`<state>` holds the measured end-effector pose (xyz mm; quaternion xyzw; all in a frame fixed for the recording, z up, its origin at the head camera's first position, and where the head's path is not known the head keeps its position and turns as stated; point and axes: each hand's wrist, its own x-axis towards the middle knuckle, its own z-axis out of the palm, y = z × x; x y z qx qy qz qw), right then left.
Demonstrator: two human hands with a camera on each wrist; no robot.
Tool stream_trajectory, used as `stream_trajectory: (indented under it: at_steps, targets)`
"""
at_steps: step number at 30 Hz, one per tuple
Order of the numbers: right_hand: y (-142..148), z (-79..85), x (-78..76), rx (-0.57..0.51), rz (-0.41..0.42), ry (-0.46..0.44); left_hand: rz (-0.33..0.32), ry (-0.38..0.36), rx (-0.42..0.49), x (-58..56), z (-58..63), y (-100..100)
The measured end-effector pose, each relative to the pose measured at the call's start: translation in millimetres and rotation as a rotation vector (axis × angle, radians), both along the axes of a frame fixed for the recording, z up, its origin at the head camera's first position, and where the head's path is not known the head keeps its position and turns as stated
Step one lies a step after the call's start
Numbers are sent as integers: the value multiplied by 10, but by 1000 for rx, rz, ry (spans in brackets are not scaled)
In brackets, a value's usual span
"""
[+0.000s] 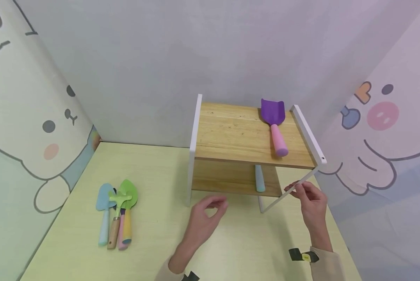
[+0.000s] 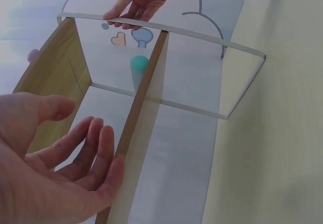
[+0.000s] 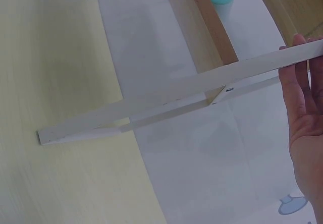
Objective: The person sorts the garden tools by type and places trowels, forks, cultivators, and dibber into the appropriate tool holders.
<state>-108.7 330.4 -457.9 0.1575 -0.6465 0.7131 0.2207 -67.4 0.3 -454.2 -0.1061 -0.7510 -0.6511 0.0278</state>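
A two-tier wooden shelf (image 1: 231,132) with white metal side frames stands toward the back of the table. My right hand (image 1: 312,203) grips the front upright of its right frame (image 3: 176,90), below the top board. In front of the lower board, my left hand (image 1: 204,218) is held with its fingers loosely curved and nothing in them; the left wrist view shows a gap between thumb and fingers. A purple shovel with a pink handle (image 1: 279,140) lies on the top board. On the lower board a light blue handle (image 1: 260,179) shows; its other end is hidden.
At the table's left lie several small garden tools: a blue spade (image 1: 104,218), a green fork with a wooden handle (image 1: 118,210), a green trowel with a yellow handle (image 1: 127,210) and a partly covered pink handle (image 1: 122,238). Printed cloth walls (image 1: 231,47) enclose the table.
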Motion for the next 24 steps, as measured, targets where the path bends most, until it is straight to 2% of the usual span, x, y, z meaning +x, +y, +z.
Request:
stream_trajectory:
  at_steps: [6, 17, 24]
  targets:
    - [0, -6, -1, -4, 6, 1, 23, -20, -19, 53, -54, -97]
    - [6, -12, 0, 1, -5, -6, 69, -100, -47, 187, -130, -276]
    - [-5, 1, 5, 11, -18, -21, 104, -95, -57, 252, -182, -377]
